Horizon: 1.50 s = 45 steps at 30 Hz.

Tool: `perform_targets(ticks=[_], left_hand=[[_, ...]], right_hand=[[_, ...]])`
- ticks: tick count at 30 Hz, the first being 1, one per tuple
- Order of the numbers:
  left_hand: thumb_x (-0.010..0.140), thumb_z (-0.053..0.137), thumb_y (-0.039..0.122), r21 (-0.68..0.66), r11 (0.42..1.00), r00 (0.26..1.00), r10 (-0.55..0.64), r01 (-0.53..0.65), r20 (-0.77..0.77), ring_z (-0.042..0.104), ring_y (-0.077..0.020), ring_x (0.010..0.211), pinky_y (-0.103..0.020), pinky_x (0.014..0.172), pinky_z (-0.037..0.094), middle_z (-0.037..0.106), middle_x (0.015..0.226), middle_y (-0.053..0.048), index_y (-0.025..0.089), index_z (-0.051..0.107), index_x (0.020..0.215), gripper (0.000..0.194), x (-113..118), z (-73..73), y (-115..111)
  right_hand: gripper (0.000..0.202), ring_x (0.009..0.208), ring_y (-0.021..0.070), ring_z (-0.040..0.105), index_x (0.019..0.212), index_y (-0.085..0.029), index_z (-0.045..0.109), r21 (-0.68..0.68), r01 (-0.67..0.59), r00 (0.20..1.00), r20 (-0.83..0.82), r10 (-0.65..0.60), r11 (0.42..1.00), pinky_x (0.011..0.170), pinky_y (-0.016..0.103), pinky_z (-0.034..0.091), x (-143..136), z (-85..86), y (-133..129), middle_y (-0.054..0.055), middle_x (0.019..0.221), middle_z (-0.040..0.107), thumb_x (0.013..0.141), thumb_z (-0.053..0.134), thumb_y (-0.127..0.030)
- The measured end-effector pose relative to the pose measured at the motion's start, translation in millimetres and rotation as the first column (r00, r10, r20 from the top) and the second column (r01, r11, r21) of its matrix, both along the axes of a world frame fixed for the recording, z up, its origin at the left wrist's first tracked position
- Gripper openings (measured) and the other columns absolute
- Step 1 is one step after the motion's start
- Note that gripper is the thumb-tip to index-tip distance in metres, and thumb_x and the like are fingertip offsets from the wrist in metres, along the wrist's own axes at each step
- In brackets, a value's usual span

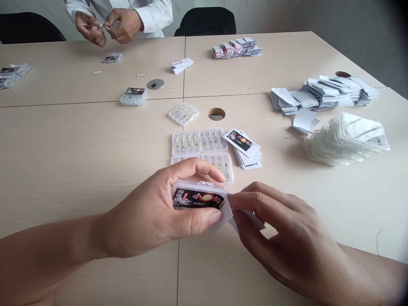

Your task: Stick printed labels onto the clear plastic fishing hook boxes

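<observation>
My left hand (178, 208) is wrapped round a small clear plastic box (204, 184), its thumb pressing on the front. A printed card (199, 198) with a black panel and red lettering lies against the box. At the box's right end, my right hand (283, 233) is closed on a white folded paper card (251, 217), fingertips partly hidden behind the paper. Just beyond my hands sit several clear boxes (185, 143) with small hooks on yellowish line inside. Another such box (184, 113) lies tilted behind them. A stack of printed cards (242, 143) is to their right.
Stacked clear plastic cases (347, 138) and piles of white folded cards (325, 95) stand at the right. Bundled cards (237, 48) lie farther back. A filled box (134, 96) is left of centre. Across the table (95, 148), a co-worker's hands (110, 26) handle something small. Cable holes (216, 114) pierce the tabletop.
</observation>
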<state>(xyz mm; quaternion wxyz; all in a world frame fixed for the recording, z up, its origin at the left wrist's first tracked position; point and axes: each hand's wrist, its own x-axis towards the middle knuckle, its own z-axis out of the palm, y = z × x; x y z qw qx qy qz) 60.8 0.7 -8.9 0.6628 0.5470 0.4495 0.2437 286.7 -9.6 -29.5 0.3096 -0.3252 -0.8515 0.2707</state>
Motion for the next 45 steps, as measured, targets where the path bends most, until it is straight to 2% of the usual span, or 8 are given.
perform_targets(ticks=[10, 29, 32, 34, 36, 42, 44, 45], left_hand=[[0.084, 0.078, 0.024, 0.066, 0.997, 0.998, 0.048, -0.045, -0.044, 0.061, -0.0076, 0.077, -0.012, 0.068, 0.050, 0.067, 0.087, 0.007, 0.029, 0.065, 0.101, 0.022, 1, 3.7, 1], [0.087, 0.075, 0.038, 0.015, 0.996, 0.995, 0.088, -0.088, 0.043, 0.059, -0.0117, 0.077, -0.019, 0.071, 0.049, 0.066, 0.086, 0.005, 0.031, 0.068, 0.102, 0.018, 1, 0.5, 1], [0.092, 0.066, 0.047, -0.125, 0.990, 0.985, 0.087, -0.068, 0.152, 0.062, -0.0144, 0.087, -0.020, 0.075, 0.050, 0.069, 0.095, 0.002, 0.033, 0.067, 0.112, 0.024, -4, -3.0, 3], [0.093, 0.060, 0.053, -0.292, 0.956, 0.963, 0.112, -0.037, 0.245, 0.063, -0.0169, 0.089, -0.024, 0.075, 0.051, 0.071, 0.099, 0.001, 0.035, 0.065, 0.117, 0.030, -6, -3.9, 5], [0.092, 0.059, 0.056, -0.389, 0.921, 0.944, 0.148, -0.023, 0.294, 0.064, -0.0189, 0.091, -0.027, 0.076, 0.052, 0.072, 0.103, -0.001, 0.033, 0.065, 0.118, 0.035, -6, -3.0, 7], [0.088, 0.063, 0.056, -0.435, 0.895, 0.933, 0.234, -0.098, 0.272, 0.065, -0.0211, 0.093, -0.029, 0.074, 0.052, 0.073, 0.106, -0.002, 0.028, 0.066, 0.117, 0.040, -1, 0.2, 10], [0.085, 0.066, 0.055, -0.459, 0.881, 0.925, 0.263, -0.114, 0.275, 0.065, -0.0217, 0.094, -0.030, 0.074, 0.053, 0.073, 0.108, -0.003, 0.026, 0.066, 0.116, 0.042, 0, -1.2, 11], [0.083, 0.068, 0.055, -0.474, 0.872, 0.917, 0.282, -0.122, 0.283, 0.065, -0.0217, 0.093, -0.030, 0.073, 0.054, 0.073, 0.108, -0.004, 0.026, 0.067, 0.115, 0.043, 0, -1.7, 12]], right_hand=[[0.025, 0.064, 0.0072, 0.049, 0.104, -0.014, 0.062, 0.010, 0.001, 1.000, 0.009, -0.001, 1.000, 0.059, 0.019, 0.041, 0, -0.6, 0, -0.003, 0.077, 0.055, 0.087, 0.053, 0.001], [0.025, 0.064, 0.0087, 0.052, 0.106, -0.017, 0.060, 0.012, 0.008, 1.000, 0.013, -0.008, 1.000, 0.057, 0.021, 0.041, -1, -3.2, 3, -0.003, 0.077, 0.056, 0.088, 0.054, -0.001], [0.022, 0.062, 0.0090, 0.051, 0.101, -0.019, 0.059, 0.012, 0.035, 0.999, 0.014, -0.036, 0.999, 0.055, 0.021, 0.041, -2, -3.5, 5, -0.003, 0.075, 0.056, 0.090, 0.053, -0.002], [0.019, 0.059, 0.0088, 0.049, 0.099, -0.021, 0.058, -0.027, 0.059, 0.998, 0.015, -0.058, 0.998, 0.053, 0.020, 0.040, -2, -4.2, 6, -0.004, 0.073, 0.056, 0.091, 0.053, -0.004], [0.019, 0.056, 0.0084, 0.048, 0.100, -0.022, 0.057, -0.100, 0.078, 0.997, 0.011, -0.078, 0.992, 0.051, 0.019, 0.041, -2, -6.0, 7, -0.005, 0.072, 0.056, 0.091, 0.054, -0.005], [0.015, 0.060, 0.0086, 0.055, 0.104, -0.024, 0.054, -0.335, 0.092, 0.986, -0.101, -0.133, 0.938, 0.053, 0.018, 0.046, -2, -17.8, 13, -0.003, 0.083, 0.064, 0.093, 0.058, -0.013], [0.006, 0.066, 0.0109, 0.058, 0.104, -0.024, 0.052, -0.465, 0.050, 0.965, -0.206, -0.163, 0.884, 0.055, 0.020, 0.049, -4, -21.9, 16, -0.001, 0.085, 0.064, 0.099, 0.056, -0.026], [0.010, 0.068, 0.0119, 0.059, 0.105, -0.024, 0.052, -0.538, 0.019, 0.946, -0.262, -0.188, 0.843, 0.056, 0.021, 0.050, -6, -23.7, 18, 0.000, 0.085, 0.064, 0.100, 0.054, -0.033]])
